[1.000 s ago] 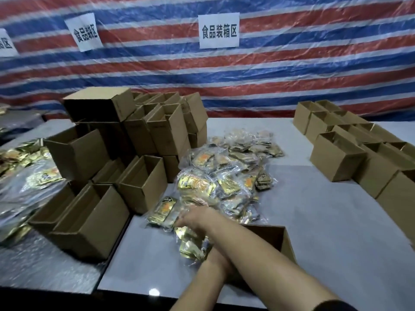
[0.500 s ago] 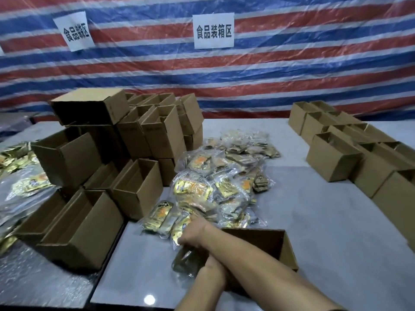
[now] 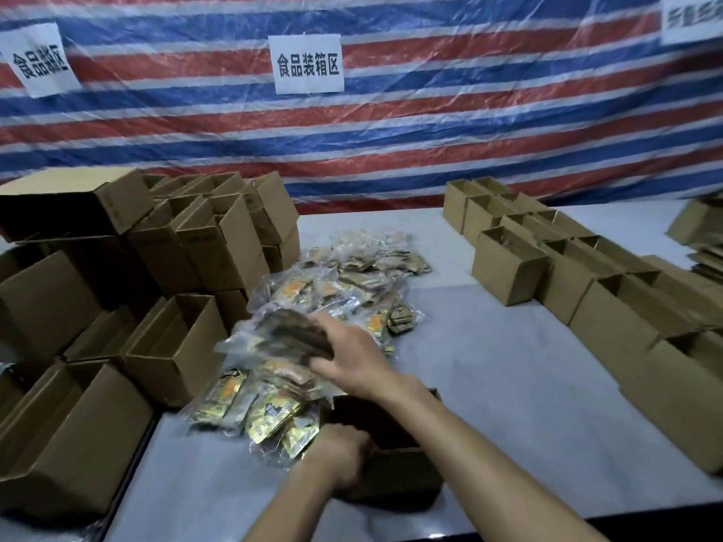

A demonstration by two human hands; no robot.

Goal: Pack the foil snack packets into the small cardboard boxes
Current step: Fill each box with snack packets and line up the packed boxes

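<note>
A heap of gold and clear foil snack packets (image 3: 344, 291) lies on the grey table, spreading toward me. In front of me stands a small open cardboard box (image 3: 395, 471). My left hand (image 3: 340, 451) grips the box's left wall, fingers curled over the rim. Just above the near part of the heap, my right hand (image 3: 348, 354) grips a blurred bundle of packets (image 3: 289, 334), left of the box. The inside of the box is dark; I cannot tell what it holds.
Open brown boxes (image 3: 176, 346) are stacked at the left, some on their sides. Rows of upright open boxes (image 3: 508, 267) run along the right. A striped tarpaulin with white paper signs (image 3: 308, 64) hangs behind the table. Bare table surface (image 3: 508, 385) lies at centre right.
My right hand has lifted from the near edge of the heap, holding a bundle of packets. My left hand stays at the box's left side. The camera has turned right.
</note>
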